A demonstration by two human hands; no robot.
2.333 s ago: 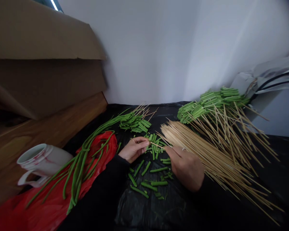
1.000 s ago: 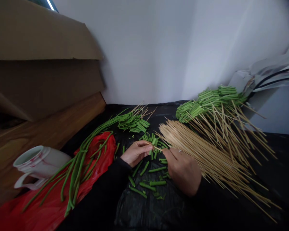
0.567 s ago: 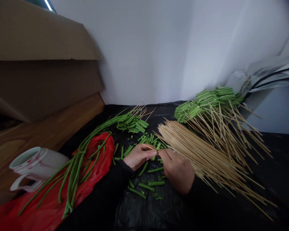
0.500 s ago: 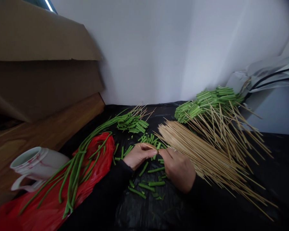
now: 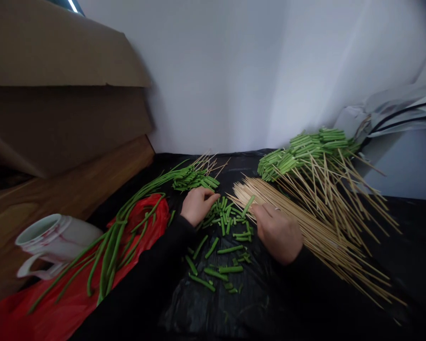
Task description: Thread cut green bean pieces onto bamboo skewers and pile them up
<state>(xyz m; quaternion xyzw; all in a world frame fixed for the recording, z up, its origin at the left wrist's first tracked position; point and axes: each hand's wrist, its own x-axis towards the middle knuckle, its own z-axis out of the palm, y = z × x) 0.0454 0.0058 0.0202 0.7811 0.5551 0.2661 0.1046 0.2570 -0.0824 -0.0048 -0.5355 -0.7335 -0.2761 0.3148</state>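
Two hands | left grip [image 5: 198, 206] on bean pieces [image 5: 227, 215], hold unclear | right grip [image 5: 279, 232] pinches skewer [image 5: 253, 208]

Two hands are in view: one left hand [image 5: 197, 206] and one right hand [image 5: 279, 232]. There is one white mug [image 5: 53, 239], one red plastic bag [image 5: 142, 222], one pile of bare skewers [image 5: 305, 227] and two heaps of bean skewers [image 5: 197, 180] [image 5: 305, 147]. The cut bean pieces [image 5: 230, 248] are too many to count.

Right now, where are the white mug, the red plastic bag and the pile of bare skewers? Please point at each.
white mug [image 5: 74, 237], head view, on its side wall.
red plastic bag [image 5: 39, 322], head view, on its lower left part.
pile of bare skewers [image 5: 326, 241], head view, on the middle of the sticks.
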